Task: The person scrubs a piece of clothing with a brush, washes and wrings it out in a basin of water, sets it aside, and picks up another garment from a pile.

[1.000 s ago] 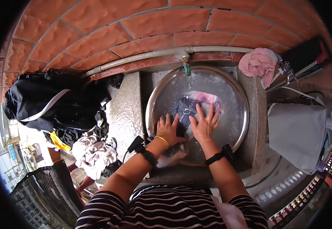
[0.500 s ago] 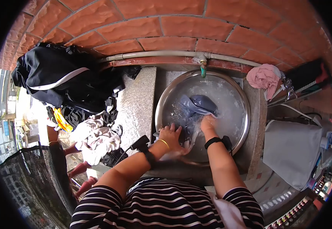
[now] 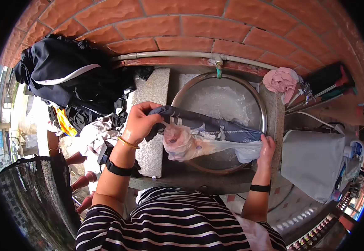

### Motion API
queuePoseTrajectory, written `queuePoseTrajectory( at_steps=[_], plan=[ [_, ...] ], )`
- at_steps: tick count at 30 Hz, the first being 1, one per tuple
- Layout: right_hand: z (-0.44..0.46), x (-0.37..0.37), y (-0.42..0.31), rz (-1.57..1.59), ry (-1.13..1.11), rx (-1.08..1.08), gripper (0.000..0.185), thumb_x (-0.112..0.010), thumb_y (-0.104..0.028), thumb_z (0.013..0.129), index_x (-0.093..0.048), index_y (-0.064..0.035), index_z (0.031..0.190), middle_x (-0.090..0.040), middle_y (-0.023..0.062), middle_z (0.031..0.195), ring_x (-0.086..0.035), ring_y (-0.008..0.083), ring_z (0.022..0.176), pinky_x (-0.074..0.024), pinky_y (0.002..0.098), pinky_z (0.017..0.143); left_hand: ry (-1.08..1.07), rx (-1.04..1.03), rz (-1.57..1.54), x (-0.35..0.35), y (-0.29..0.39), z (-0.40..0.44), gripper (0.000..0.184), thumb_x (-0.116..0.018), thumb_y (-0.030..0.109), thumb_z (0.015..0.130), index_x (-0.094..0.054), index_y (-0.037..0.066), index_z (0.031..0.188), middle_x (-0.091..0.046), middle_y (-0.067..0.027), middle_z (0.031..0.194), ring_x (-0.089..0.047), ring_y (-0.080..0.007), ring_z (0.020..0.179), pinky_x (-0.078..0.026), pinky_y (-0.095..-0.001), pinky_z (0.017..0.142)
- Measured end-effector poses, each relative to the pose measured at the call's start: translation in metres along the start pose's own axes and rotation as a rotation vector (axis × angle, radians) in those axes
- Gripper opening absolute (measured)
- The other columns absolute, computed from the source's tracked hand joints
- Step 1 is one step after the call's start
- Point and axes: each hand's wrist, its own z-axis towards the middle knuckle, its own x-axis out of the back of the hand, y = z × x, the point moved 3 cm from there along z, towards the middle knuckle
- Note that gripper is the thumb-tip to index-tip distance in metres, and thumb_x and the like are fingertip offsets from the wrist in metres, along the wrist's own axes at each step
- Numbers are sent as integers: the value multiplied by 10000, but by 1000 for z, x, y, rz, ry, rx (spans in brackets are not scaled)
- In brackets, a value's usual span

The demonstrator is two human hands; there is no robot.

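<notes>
A wet garment (image 3: 213, 129), dark grey-blue with a pale, pinkish-orange patterned part, is stretched sideways above the metal basin (image 3: 262, 113). My left hand (image 3: 142, 121) grips its left end with fingers closed, over the stone slab. At the other end, my right hand (image 3: 266, 149) pinches the cloth near the basin's right rim. The pale part sags below the dark strip and hides much of the basin's front. Cloudy, sudsy water (image 3: 219, 98) shows behind the garment.
A tap (image 3: 219, 70) on a wall pipe stands behind the basin. Dark clothes (image 3: 69, 79) and whitish clothes (image 3: 100, 136) are heaped left of the stone slab (image 3: 150, 157). Pink cloth (image 3: 280, 81) lies at the right corner. A grey cloth-covered box (image 3: 311, 163) stands right.
Both hands have risen from the basin, lifting the garment out of the water. They have moved apart, left hand leftward and right hand rightward, spreading the cloth between them.
</notes>
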Motion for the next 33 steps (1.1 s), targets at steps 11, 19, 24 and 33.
queuePoseTrajectory(
  at_steps=[11,19,24,33],
  plan=[
    [-23,-66,-11,-1443,-43,166,861,-846,-301,709,-431,-312,1463,-314,155,1554,-238,426,1437,-197,565,1131,0,-146,1205,-106,-108,64,687,-688,303,812,-457,262,1458,-192,-227,1590,-211,-583,1394,-221,-650,1126],
    [-8,-172,59,-1520,-666,375,1023,-869,-443,666,-322,-380,1529,-80,199,1634,-71,534,1463,-188,635,1149,-127,-86,1408,-133,-181,43,765,-604,440,872,-309,238,1548,-129,-255,1612,-105,-571,1440,-147,-637,1160],
    [25,-178,113,-1611,-570,443,892,-819,-530,684,-436,-338,1466,-178,248,1588,-124,559,1434,-234,656,1118,-65,-161,1450,-142,-235,75,580,-526,316,930,-415,211,1489,-172,-219,1606,-118,-533,1451,-149,-632,1163],
    [73,-182,151,-1216,-181,742,583,-763,-269,719,-583,-45,1227,-589,274,1149,-560,458,1115,-438,515,992,-214,-3,1296,-150,-266,117,388,-477,288,926,-628,148,1255,-503,-189,1412,-347,-407,1383,-299,-586,1101]
  ],
)
